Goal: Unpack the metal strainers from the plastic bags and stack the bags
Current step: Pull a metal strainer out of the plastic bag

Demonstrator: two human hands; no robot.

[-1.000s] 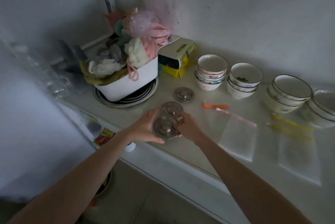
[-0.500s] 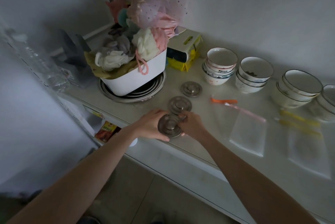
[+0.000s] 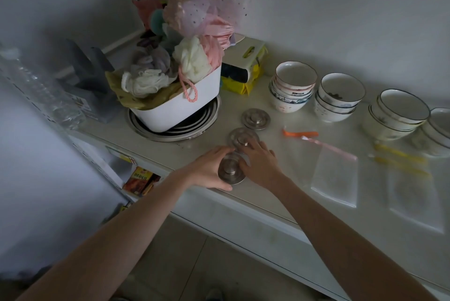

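Observation:
Three round metal strainers lie in a row on the pale counter (image 3: 267, 198). The nearest strainer (image 3: 230, 172) sits close to the front edge, with my left hand (image 3: 207, 169) curled around its left side. My right hand (image 3: 259, 163) rests on its right side, fingers reaching the middle strainer (image 3: 239, 136). The far strainer (image 3: 255, 118) lies free behind. To the right a clear bag with a pink zip strip (image 3: 334, 174) lies flat, and a clear bag with a yellow zip strip (image 3: 411, 193) lies further right.
A white tub (image 3: 185, 103) full of mesh sponges stands on a round burner at the back left. Stacks of bowls (image 3: 292, 88) line the wall. An orange strip (image 3: 300, 133) lies behind the bags. A yellow and white pack (image 3: 246, 66) sits next to the tub.
The strainer in my hands has come down from a tilted hold onto the counter near the front edge. The camera has moved closer.

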